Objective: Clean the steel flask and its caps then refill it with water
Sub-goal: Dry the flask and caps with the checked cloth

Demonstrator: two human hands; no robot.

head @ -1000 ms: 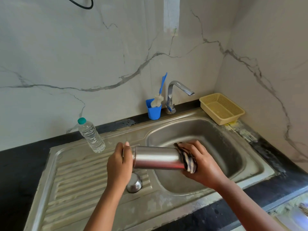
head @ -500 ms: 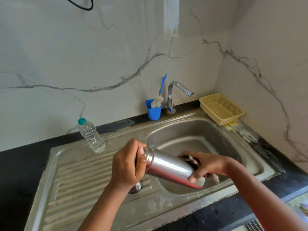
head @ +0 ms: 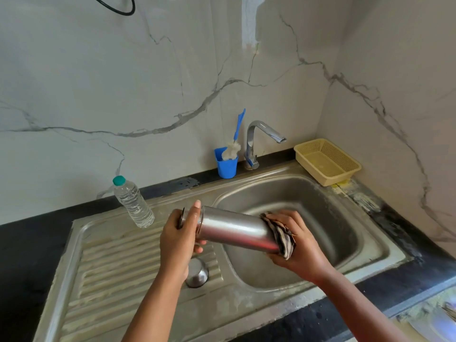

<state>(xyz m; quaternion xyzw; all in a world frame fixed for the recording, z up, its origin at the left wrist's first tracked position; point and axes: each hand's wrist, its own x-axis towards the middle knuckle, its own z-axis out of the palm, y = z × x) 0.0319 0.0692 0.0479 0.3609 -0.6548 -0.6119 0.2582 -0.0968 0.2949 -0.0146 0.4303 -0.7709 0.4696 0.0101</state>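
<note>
Left hand (head: 180, 239) gripped the mouth end of the steel flask (head: 237, 229), fingers curled round its neck, thumb laid along the rim. Right hand (head: 296, 245) cupped the flask's base end through a striped cloth (head: 281, 236), fingers wrapped over the fabric. Between the two hands the flask lay nearly level, its base end tilted slightly down, held above the near left edge of the sink basin (head: 320, 218). A steel cap (head: 197, 274) sat on the ribbed drainboard (head: 111, 267), just below the left hand. Farther back on the drainboard stood a plastic water bottle (head: 133, 203) with a green lid. Against the marble wall a blue cup (head: 226, 166) held a brush (head: 234, 141), beside the tap (head: 259, 141). A yellow basket (head: 327, 161) rested on the worktop (head: 29, 243) in the right corner.
</note>
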